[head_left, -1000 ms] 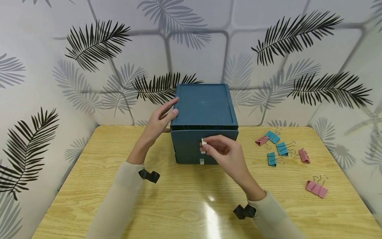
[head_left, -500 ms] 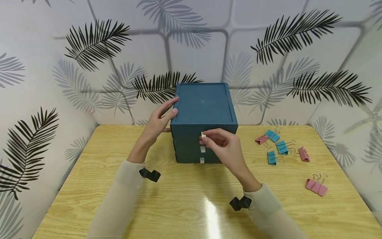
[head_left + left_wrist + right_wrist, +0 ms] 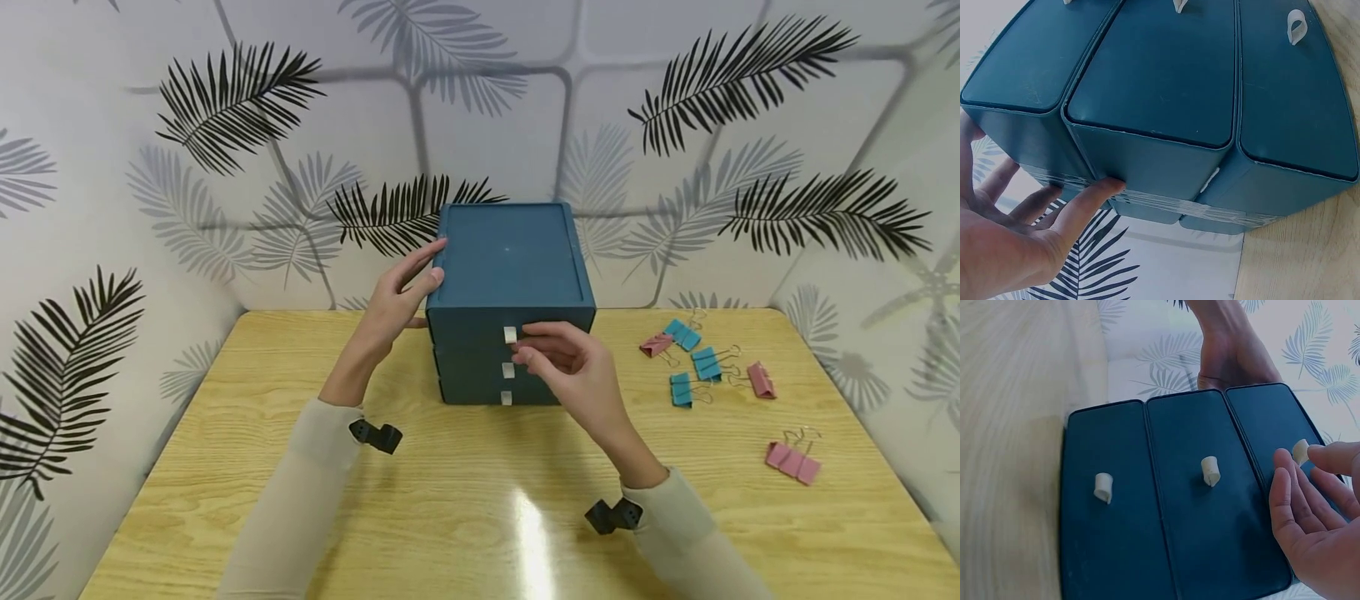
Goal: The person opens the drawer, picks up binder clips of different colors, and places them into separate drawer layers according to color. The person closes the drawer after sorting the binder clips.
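A dark blue chest of drawers [image 3: 510,258] stands on the table, its three drawer fronts flush, one above another. Each front bears a white pull tab. My left hand [image 3: 393,304] rests against the chest's left side, fingers extended; the left wrist view shows the thumb on the side wall, above a band of clear tape [image 3: 1172,203]. Beside the top pull tab [image 3: 510,335] is my right hand [image 3: 573,367], with relaxed fingers and nothing between them. In the right wrist view its fingertips are right at that tab [image 3: 1300,452].
Several binder clips lie right of the chest, among them a blue clip [image 3: 707,364], a red clip [image 3: 762,381] and, nearer the front, a pink clip [image 3: 793,462]. A leaf-patterned wall covering [image 3: 495,125] rises behind the wooden table [image 3: 420,517].
The top drawer has gone in, and the gap under the chest's top has vanished. My right hand has let go of the top tab and moved slightly right. The left hand stays put.
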The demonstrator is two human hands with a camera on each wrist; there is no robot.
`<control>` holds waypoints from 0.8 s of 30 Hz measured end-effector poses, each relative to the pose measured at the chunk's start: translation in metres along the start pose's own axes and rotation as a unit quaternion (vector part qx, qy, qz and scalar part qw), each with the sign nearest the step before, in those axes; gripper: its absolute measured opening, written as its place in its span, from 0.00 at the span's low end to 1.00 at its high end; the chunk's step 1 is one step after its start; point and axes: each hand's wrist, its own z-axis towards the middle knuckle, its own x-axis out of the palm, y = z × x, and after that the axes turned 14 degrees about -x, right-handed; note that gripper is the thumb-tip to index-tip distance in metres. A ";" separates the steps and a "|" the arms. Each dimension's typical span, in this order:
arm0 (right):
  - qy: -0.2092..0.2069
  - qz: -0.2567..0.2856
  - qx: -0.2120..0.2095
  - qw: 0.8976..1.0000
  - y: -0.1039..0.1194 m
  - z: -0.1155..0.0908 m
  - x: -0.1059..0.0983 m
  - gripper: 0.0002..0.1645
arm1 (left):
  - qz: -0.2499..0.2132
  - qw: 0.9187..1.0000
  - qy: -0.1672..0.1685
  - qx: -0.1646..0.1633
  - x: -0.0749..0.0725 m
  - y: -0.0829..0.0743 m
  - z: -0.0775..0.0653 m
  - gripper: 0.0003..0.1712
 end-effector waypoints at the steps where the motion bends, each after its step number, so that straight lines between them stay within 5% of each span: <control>1: 0.000 0.001 0.001 1.000 0.000 -0.003 -0.001 0.16 | 0.000 1.000 0.000 0.000 0.000 0.000 0.000 0.30; 14: 0.033 -0.018 0.061 0.997 -0.018 -0.036 -0.008 0.15 | 0.003 1.000 -0.003 0.005 0.000 -0.001 0.000 0.30; 24: 0.053 0.008 0.074 0.996 -0.027 -0.033 0.003 0.17 | -0.005 1.000 -0.008 0.005 0.001 0.000 0.000 0.29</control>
